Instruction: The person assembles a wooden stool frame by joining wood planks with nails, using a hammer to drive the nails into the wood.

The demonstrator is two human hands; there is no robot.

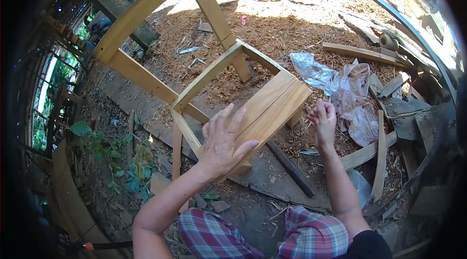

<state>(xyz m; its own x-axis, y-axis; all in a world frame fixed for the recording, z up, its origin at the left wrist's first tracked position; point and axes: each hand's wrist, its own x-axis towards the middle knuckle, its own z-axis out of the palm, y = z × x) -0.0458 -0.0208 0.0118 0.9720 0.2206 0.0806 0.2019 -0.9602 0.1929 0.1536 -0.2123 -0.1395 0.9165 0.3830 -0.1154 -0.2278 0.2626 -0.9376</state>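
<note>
A wooden chair frame (206, 76) stands before me, with a curved top rail (146, 10) on its back. Two seat boards (272, 105) lie side by side across the near part of its seat, a thin dark seam between them. My left hand (224, 139) rests flat on the left end of these boards, fingers apart and thumb over the near edge. To the right of the boards, my right hand (325, 120) is raised off them with its fingers curled together. Whatever may be pinched in it is too small to make out.
Crumpled clear plastic bags (352, 86) lie on shavings to the right. A dark bar (292, 169) is on the ground below the boards. Wood offcuts (379, 157) are piled at right, and a concrete post (112, 1) stands at upper left.
</note>
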